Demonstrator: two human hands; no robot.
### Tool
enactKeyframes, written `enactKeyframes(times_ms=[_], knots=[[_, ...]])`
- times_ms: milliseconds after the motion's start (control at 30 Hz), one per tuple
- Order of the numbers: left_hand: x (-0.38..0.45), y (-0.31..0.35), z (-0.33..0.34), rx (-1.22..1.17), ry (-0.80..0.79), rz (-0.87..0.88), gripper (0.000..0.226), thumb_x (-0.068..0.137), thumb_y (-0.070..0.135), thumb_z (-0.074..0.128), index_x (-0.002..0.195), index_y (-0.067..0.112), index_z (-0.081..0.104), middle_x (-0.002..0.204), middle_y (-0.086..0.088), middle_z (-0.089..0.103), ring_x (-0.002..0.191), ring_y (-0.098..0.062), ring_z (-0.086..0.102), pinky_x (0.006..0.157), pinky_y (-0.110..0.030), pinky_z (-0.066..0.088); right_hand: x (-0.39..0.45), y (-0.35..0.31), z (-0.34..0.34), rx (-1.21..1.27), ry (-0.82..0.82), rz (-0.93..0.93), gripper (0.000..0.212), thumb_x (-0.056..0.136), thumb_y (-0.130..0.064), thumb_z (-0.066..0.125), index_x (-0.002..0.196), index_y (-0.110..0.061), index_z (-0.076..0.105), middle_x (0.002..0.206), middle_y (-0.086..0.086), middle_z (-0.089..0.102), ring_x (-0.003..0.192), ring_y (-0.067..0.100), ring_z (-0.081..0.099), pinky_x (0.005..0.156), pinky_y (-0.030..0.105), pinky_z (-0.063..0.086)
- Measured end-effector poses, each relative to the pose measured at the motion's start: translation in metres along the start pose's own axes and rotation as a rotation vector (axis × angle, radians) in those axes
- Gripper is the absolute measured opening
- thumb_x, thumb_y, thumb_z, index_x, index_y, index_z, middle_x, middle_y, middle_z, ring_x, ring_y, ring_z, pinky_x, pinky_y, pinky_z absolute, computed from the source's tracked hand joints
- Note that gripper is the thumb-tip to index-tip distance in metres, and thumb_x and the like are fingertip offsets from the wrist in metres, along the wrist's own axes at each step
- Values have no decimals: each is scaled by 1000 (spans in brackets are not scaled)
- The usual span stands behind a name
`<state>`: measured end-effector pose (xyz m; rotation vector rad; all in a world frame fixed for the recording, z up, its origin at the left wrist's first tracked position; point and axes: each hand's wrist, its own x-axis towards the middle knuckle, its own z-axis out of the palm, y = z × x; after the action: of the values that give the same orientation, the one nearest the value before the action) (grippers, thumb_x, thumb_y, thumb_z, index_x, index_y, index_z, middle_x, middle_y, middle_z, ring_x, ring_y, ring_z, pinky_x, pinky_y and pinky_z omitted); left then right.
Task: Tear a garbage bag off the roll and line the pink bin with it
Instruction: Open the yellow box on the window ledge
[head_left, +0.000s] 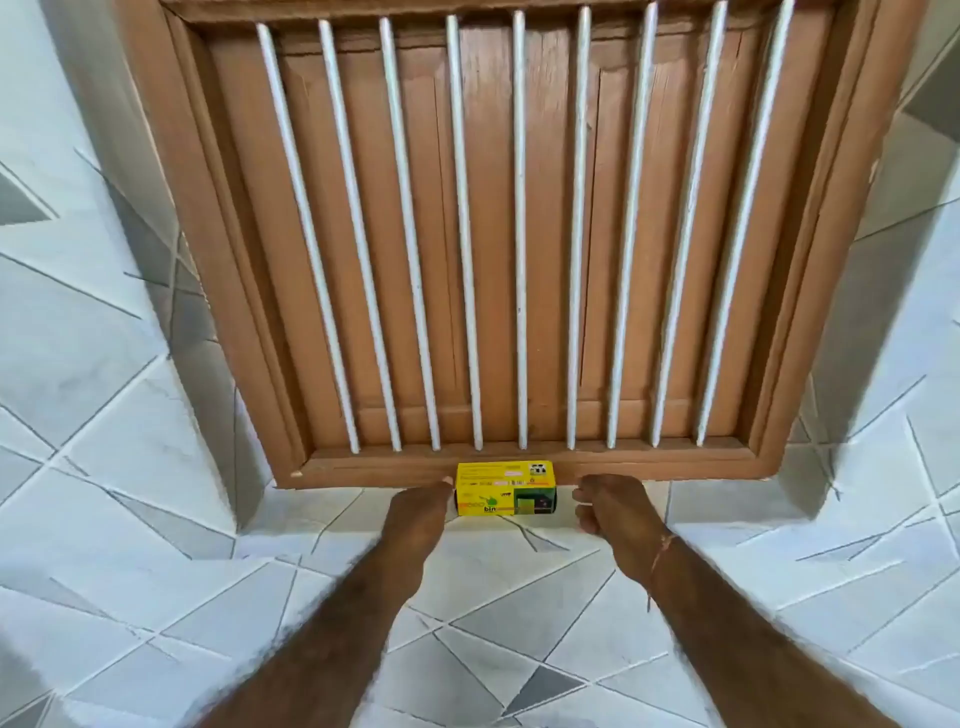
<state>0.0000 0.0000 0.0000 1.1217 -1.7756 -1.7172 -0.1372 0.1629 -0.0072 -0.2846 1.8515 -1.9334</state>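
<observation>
The garbage bag roll (506, 488), wrapped in a yellow and green label, lies on the tiled sill just under a wooden window frame. My left hand (418, 514) reaches to the roll's left end, and its fingertips touch or nearly touch it. A short gap to the right of the roll, my right hand (610, 512) has its fingers curled and holds nothing. No pink bin is in view.
A brown wooden window (498, 234) with closed shutters and white vertical bars fills the upper part of the view. White and grey patterned tiles (156, 467) cover the sill and the walls around it.
</observation>
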Motion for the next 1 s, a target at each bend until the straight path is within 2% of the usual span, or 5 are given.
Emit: enactKeyframes(times_ms=[233,500,800,900,1000], knots=[[58,-22,41,449,161,85,48,83,57,43,117,31,63,117,-2,67,110,-35,56,99,-43,44,60,25,21,-280,-19,-72,27,89,-27,54,88,-6,72,95,15,74,95,35,66,89,48,52],[24,-19,1,-284,106,257,34,70,33,82,93,12,67,98,-10,73,92,-26,70,80,-47,58,10,29,46,233,16,-186,12,91,-17,63,97,-7,68,97,17,71,83,23,68,74,39,58],[-8,-17,-53,-342,-87,277,31,71,22,82,98,23,67,107,-6,73,97,-27,69,86,-47,57,-54,26,99,346,311,-273,34,99,-29,48,80,-20,74,80,3,71,83,22,62,84,41,51],[-13,-8,-66,-401,-67,281,24,75,16,77,96,23,67,107,-8,73,97,-29,69,85,-45,57,-61,21,97,269,265,-230,15,76,-37,61,80,-23,64,86,8,63,93,29,59,94,49,50],[-17,16,-74,-355,-71,384,29,76,15,77,101,22,66,105,-6,73,97,-25,70,86,-43,57,-49,24,91,380,252,14,14,84,-8,54,74,-13,63,83,14,57,76,25,57,73,37,51]])
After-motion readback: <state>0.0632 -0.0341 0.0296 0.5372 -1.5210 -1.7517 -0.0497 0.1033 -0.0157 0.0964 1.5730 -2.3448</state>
